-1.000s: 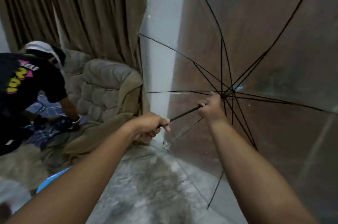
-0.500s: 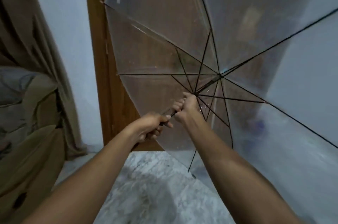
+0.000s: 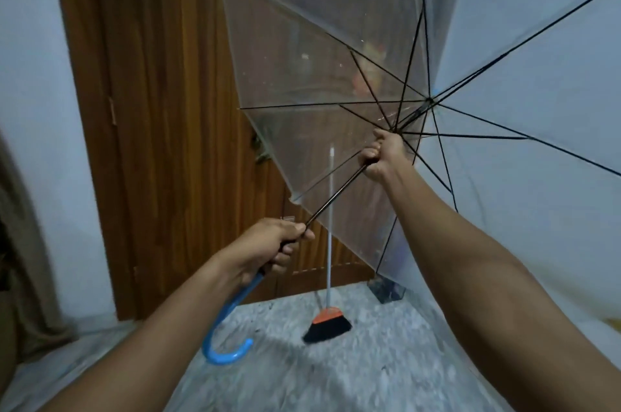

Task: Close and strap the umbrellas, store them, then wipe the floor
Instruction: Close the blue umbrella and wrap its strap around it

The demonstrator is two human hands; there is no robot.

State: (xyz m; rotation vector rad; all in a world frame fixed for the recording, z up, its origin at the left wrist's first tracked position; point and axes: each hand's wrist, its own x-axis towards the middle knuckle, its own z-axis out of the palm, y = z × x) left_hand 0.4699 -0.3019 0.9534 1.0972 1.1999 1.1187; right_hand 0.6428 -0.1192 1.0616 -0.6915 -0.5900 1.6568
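Head: umbrella (image 3: 336, 52), left hand (image 3: 273, 244), right hand (image 3: 383, 156)

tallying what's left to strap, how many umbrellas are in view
1: the clear umbrella, open before the door, left hand at its blue handle, right hand up the shaft. Others may be out of frame.

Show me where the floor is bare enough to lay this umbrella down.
Bare floor lies on the near side of the broom, toward you, and left of the blue handle toward the curtain. Crowded: the foot of the door, where the broom and a small dark object stand.
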